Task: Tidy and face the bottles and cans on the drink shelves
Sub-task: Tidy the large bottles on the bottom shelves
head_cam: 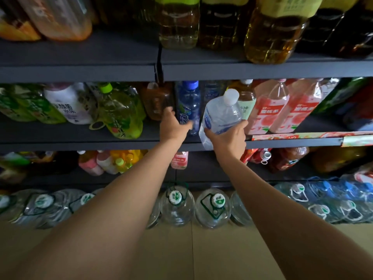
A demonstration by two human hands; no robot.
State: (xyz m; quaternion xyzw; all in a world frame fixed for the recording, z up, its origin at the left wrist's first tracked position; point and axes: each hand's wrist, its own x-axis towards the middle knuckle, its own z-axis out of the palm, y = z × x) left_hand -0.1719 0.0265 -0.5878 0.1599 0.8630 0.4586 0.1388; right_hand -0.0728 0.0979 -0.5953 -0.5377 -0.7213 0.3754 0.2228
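- While the right hand (228, 138) holds the clear water bottle (221, 116) tilted leftward at the front lip of the middle shelf (80, 136), its fingers (241, 126) are wrapped firmly round the lower body, and the white cap points up and back.
- Just left of that clear water bottle, the left hand (173, 126) reaches into the shelf; its fingers are partly curled against the blue-capped bottle (188, 106), touching it, though whether they grip it fully I cannot tell.
- Right of the clear water bottle stand a green-label tea bottle (247, 104) and two pink peach drink bottles (282, 110), leaning and crowded together.
- Further left of the clear water bottle, a yellow-green bottle (121, 114) lies tilted, still needing straightening.
- To do this step well, I judge the blue-capped bottle should be steadied or nudged aside first, opening a gap beside it.
- Then bring the clear water bottle upright before setting its base down, label turned outward, flush with the shelf lip.
- Keep the grip low and firm; a tilted base could knock over the leaning neighbours.
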